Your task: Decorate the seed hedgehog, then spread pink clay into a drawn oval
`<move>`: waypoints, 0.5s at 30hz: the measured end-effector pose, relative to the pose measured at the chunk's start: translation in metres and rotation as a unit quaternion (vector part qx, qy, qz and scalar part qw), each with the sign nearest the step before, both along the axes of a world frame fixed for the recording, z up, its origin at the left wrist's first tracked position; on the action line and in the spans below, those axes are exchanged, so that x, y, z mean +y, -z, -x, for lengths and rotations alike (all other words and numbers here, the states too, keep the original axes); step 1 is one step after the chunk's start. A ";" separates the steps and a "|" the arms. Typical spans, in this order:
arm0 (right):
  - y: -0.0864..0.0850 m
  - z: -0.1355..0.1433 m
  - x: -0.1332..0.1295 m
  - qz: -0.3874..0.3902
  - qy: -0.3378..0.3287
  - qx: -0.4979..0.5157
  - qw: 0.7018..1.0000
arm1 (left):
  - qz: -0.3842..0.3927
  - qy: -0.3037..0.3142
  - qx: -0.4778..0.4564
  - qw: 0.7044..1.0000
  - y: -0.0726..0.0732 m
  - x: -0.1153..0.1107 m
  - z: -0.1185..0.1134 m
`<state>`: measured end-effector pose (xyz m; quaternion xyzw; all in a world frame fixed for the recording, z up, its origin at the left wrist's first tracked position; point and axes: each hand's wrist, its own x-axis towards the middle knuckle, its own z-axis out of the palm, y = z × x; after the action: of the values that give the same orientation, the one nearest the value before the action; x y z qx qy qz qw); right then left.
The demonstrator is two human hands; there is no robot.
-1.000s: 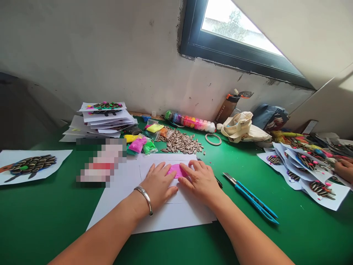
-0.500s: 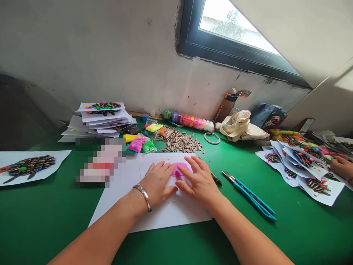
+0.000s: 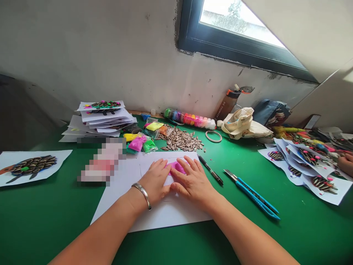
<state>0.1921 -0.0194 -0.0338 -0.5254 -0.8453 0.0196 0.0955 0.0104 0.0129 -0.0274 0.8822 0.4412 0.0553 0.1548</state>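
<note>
A flattened patch of bright pink modelling clay (image 3: pixel 179 167) lies on a white sheet of paper (image 3: pixel 116 206) in front of me. My left hand (image 3: pixel 156 180), with a silver bracelet at the wrist, rests flat with its fingertips at the clay's left edge. My right hand (image 3: pixel 191 180) lies over the clay's right part, fingers stretched out and pressing on it. The two thumbs meet or nearly meet below the clay. Faint drawn lines show on the paper. A black pen (image 3: pixel 211 170) lies right of my right hand, and beyond it a blue utility knife (image 3: pixel 255 197) with its blade out.
Sunflower seeds (image 3: pixel 183 140) and bagged clay (image 3: pixel 138 142) lie behind the paper. Stacked seed pictures (image 3: pixel 104 119) stand back left; more seed pictures (image 3: pixel 317 176) lie right, beside another person's hand (image 3: pixel 346 162). A tape ring (image 3: pixel 213 136), a bottle (image 3: pixel 230 101) and a cloth bag (image 3: pixel 238 123) are along the back.
My right hand has shifted left over the clay, bringing the thumbs closer together and covering more of it. The pen shows more fully now. The view has turned slightly.
</note>
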 end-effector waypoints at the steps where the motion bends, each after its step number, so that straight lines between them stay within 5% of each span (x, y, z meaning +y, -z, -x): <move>1: -0.001 0.000 -0.001 -0.001 -0.002 -0.003 1.000 | -0.003 0.002 0.001 1.000 0.001 0.000 0.001; 15: 0.001 -0.019 -0.012 -0.076 -0.012 -0.044 0.996 | 0.009 -0.001 0.009 1.000 -0.006 -0.003 0.000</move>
<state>0.2109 -0.0309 -0.0346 -0.5070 -0.8538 -0.0665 0.0980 0.0102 0.0097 -0.0213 0.8809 0.4438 0.0441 0.1586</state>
